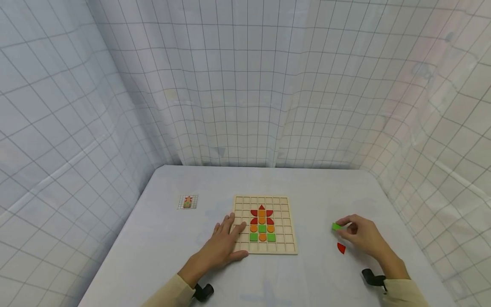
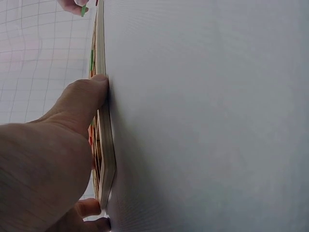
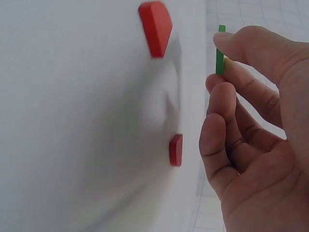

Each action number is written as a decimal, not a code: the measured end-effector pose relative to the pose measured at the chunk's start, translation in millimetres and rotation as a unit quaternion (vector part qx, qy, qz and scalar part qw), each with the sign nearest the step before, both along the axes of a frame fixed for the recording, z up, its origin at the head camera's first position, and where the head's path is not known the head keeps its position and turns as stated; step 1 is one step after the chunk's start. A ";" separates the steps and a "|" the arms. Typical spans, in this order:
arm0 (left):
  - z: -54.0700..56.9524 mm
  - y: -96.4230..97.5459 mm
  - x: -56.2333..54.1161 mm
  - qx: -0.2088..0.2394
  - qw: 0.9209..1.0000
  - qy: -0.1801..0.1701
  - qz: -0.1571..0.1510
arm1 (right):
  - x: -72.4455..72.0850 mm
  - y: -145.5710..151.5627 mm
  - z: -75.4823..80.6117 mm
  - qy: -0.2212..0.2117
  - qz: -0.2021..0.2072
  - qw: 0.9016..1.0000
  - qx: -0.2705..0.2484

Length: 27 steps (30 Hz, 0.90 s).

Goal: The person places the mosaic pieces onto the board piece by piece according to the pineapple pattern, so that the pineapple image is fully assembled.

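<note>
A wooden grid board (image 1: 284, 246) lies mid-table with red, orange and green tiles set in its cells. My left hand (image 1: 220, 245) rests at the board's near left corner. Its fingers spread along the left side, and its thumb (image 2: 91, 89) touches the near edge. Off to the right, my right hand (image 1: 362, 234) pinches a green square tile (image 3: 220, 53) between thumb and fingertips, above the table. A red quarter-round tile (image 1: 341, 248) lies on the cloth just nearer than that hand. Another red tile (image 3: 176, 150) shows in the right wrist view; the hand hides it from the head view.
A small pattern card (image 1: 187, 202) with a coloured figure on a grid lies at the table's left. White cloth covers the table (image 1: 307, 273). Checked white curtains (image 1: 249, 85) hang behind it and on both sides.
</note>
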<state>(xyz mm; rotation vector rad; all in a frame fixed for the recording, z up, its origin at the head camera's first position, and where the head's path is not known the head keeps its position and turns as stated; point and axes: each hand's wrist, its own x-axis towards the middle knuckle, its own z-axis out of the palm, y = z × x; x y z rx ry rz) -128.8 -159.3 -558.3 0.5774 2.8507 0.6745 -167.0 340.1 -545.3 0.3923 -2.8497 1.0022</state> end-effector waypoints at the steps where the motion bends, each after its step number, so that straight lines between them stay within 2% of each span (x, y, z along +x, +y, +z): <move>1: 0.0 0.1 -0.1 -0.001 1.000 0.001 0.001 | -0.2 -2.4 1.0 -0.002 0.002 1.000 0.002; 9: 0.2 -0.4 -0.8 -0.007 1.000 0.003 0.002 | -2.4 -21.9 6.7 0.011 0.030 0.999 0.000; 20: 0.7 0.1 -1.3 -0.002 1.000 0.000 -0.001 | -4.6 -50.7 0.4 0.039 0.089 0.995 -0.022; 27: 1.9 0.5 -1.0 0.005 1.000 0.004 -0.007 | -5.1 -72.5 1.2 0.035 0.102 0.994 -0.029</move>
